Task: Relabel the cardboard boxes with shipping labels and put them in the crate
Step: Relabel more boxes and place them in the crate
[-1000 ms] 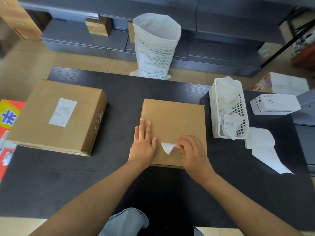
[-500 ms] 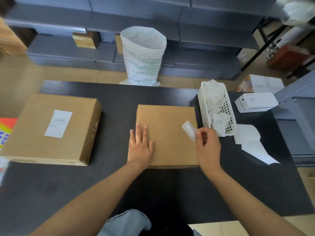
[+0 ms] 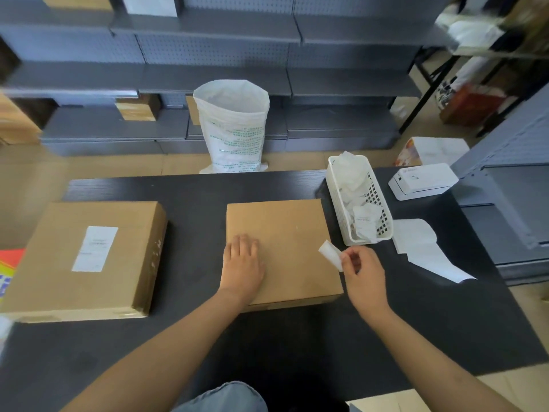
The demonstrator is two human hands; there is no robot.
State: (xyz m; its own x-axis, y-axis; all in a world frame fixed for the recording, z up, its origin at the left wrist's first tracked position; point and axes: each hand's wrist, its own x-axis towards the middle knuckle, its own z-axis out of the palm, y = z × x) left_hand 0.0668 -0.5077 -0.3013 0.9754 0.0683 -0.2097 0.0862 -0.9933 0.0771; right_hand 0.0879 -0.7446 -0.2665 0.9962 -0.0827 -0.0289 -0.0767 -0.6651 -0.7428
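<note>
Meanwhile left hand [image 3: 243, 264] presses box [image 3: 282, 248]; right hand [image 3: 367, 272] pinches label [image 3: 330, 254] beside it.

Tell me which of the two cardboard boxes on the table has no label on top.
The middle box, under the left hand: its top is bare. The left box carries a white label.
</note>
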